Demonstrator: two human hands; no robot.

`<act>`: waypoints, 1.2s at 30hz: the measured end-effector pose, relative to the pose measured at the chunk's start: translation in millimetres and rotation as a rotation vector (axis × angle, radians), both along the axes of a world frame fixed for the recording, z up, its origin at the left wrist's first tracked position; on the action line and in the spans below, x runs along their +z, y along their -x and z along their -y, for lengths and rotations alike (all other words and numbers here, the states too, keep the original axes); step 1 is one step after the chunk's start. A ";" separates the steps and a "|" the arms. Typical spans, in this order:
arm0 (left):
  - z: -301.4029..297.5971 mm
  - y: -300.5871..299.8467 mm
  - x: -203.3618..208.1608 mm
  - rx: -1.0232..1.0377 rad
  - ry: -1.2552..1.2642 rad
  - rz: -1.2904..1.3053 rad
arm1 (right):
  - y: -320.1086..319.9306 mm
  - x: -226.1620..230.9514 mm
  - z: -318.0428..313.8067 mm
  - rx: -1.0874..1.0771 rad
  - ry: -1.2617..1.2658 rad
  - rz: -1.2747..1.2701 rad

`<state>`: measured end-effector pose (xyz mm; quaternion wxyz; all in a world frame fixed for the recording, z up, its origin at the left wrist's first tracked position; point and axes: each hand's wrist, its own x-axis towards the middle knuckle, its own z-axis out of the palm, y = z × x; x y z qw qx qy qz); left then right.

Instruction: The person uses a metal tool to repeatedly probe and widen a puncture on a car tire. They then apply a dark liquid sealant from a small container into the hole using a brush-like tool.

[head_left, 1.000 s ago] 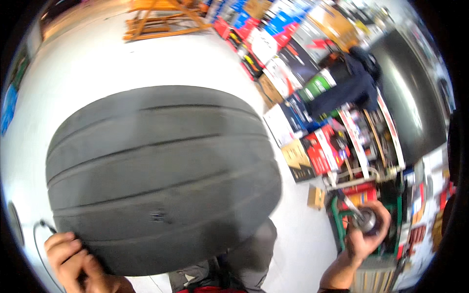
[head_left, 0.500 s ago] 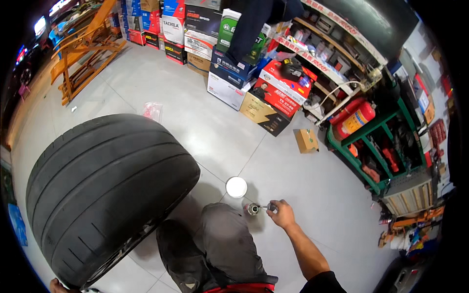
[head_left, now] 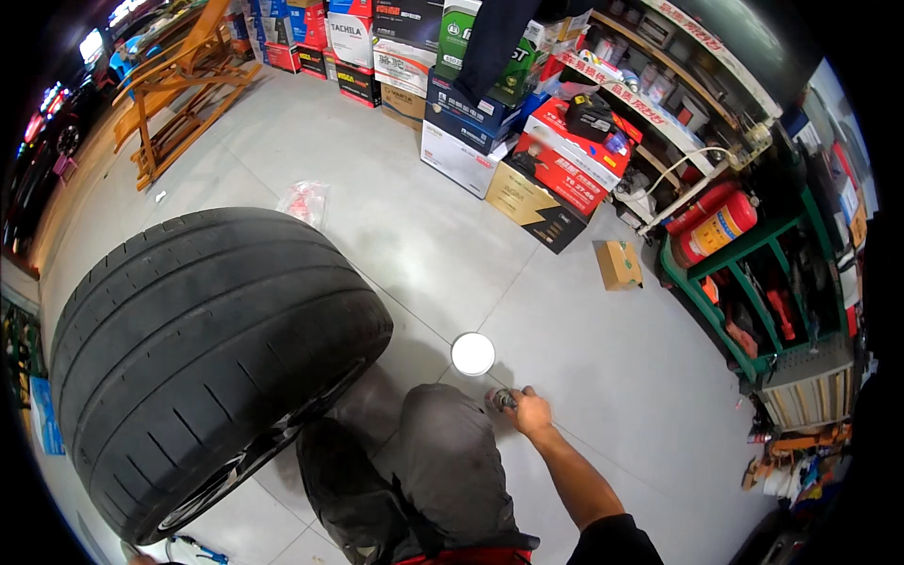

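My right hand (head_left: 532, 412) is closed on the dark cap of a small bottle (head_left: 493, 399) on the floor, right of my knee. The fingers hide part of the cap, so how far it sits on the neck cannot be made out. Just beyond the bottle is a round white tub or lid (head_left: 473, 354). A wide black tyre on a wheel (head_left: 221, 348) stands at my left, its tread facing up toward me. Only a sliver of my left hand (head_left: 141, 559) shows at the lower edge, beside the tyre's near bottom side; its fingers are hidden.
Stacked boxes (head_left: 461, 155) line the far side, near a shelf rack (head_left: 650, 113). A small carton (head_left: 619, 266) lies right of them. A green tool cart (head_left: 744, 320) with a red fire extinguisher (head_left: 720, 231) stands right. A wooden folding chair (head_left: 179, 94) is far left; a blue-handled tool (head_left: 200, 550) lies near.
My right hand has brought the cap, held apart beside the bottle before, left onto the bottle's top. The view has shifted slightly, and less of my left hand shows.
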<state>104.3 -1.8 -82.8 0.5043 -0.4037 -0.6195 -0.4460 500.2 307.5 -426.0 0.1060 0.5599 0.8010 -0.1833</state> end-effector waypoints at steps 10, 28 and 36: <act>-117.1 -99.4 -193.3 -0.797 0.939 1.034 | -2.6 -27.1 -3.9 0.214 0.003 -0.011; -241.0 -313.3 -459.4 -0.834 0.988 1.192 | -0.7 -52.9 -0.4 0.320 -0.025 0.133; -252.8 -307.2 -470.0 -0.920 0.964 1.228 | -0.7 -51.7 1.8 0.168 0.000 0.251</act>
